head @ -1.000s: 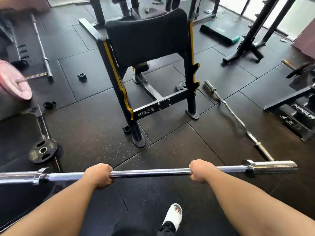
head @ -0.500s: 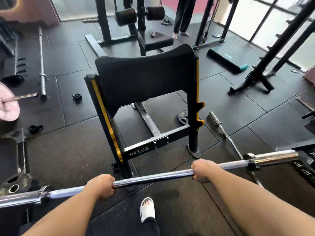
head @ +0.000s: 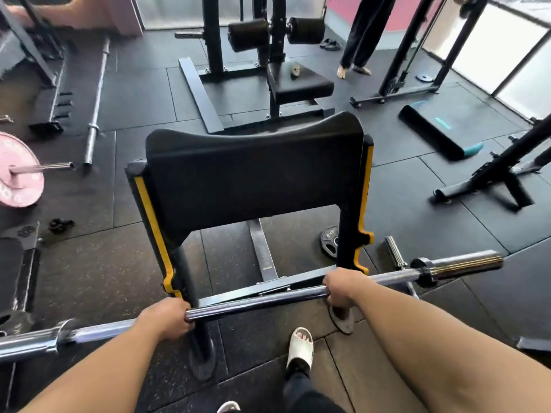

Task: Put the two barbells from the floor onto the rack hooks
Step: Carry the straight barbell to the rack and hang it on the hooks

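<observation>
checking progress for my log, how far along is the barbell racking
Nothing is racked yet: the yellow-edged rack hooks are empty. In hand: the left hand and right hand grip the straight chrome barbell by the black rack. Left: hook it, then fetch the curled bar from the floor.

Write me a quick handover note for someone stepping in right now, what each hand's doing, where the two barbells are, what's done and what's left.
Left hand: closed on the straight barbell, left of centre.
Right hand: closed on the same bar, right of centre.
The bar is off the floor, level with the rack's lower yellow hooks, just in front of them, not yet seated.
Second barbell: on the floor right of the rack, mostly hidden behind the held bar.
Done: first bar lifted and brought to the rack.
Left: seat it on both hooks, then rack the second bar.
</observation>
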